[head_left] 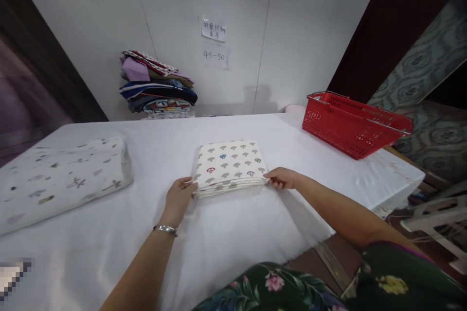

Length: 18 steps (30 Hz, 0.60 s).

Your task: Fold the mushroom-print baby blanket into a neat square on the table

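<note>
A folded white cloth with a mushroom print lies square in the middle of the white table. My left hand grips its near left corner, fingers curled round the edge. My right hand pinches the near right corner. Both hands hold the folded cloth's front edge, which is lifted slightly off the table. A silver bracelet sits on my left wrist.
A printed pillow lies at the left of the table. A stack of folded clothes stands against the back wall under paper notes. A red plastic basket sits at the right edge. A white chair is off to the right.
</note>
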Each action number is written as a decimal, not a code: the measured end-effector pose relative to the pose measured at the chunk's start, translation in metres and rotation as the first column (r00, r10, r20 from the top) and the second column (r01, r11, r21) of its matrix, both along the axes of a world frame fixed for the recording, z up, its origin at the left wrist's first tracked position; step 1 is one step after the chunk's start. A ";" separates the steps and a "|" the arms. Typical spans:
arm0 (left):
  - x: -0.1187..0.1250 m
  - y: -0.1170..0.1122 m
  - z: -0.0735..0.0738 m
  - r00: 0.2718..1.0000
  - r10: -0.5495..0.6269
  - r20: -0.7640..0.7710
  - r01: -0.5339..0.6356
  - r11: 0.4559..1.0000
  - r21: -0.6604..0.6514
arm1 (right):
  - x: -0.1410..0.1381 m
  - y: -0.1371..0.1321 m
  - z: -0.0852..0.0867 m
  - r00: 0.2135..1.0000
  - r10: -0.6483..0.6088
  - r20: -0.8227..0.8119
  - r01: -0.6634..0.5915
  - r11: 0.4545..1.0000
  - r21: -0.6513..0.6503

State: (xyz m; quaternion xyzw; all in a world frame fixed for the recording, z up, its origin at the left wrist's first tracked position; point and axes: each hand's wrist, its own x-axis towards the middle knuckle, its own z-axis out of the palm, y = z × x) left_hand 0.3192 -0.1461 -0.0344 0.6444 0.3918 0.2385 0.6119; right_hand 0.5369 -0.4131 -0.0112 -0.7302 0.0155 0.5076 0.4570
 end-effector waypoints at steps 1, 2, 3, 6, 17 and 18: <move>0.000 0.000 0.000 1.000 -0.003 -0.003 0.003 1.000 0.000 | -0.002 0.000 -0.001 1.000 0.011 0.025 -0.011 1.000 -0.008; 0.000 0.000 -0.001 1.000 -0.002 -0.007 0.002 1.000 0.000 | -0.003 0.000 -0.001 0.998 0.031 0.058 -0.030 0.999 -0.016; 0.000 -0.001 -0.001 1.000 -0.001 -0.010 0.001 1.000 0.001 | -0.004 0.000 0.001 0.994 0.058 0.091 -0.056 0.998 -0.025; 0.000 0.000 -0.002 1.000 -0.004 -0.018 0.004 1.000 0.004 | -0.005 0.000 0.007 0.980 0.150 0.128 -0.145 0.988 -0.051; -0.001 0.000 -0.004 0.999 -0.040 -0.014 0.039 0.999 -0.004 | 0.001 0.003 0.007 0.998 -0.018 -0.061 0.017 1.000 -0.013; -0.001 0.000 -0.003 0.999 -0.038 -0.011 0.038 0.999 -0.004 | 0.000 0.003 0.010 0.996 -0.031 -0.087 0.032 0.999 0.006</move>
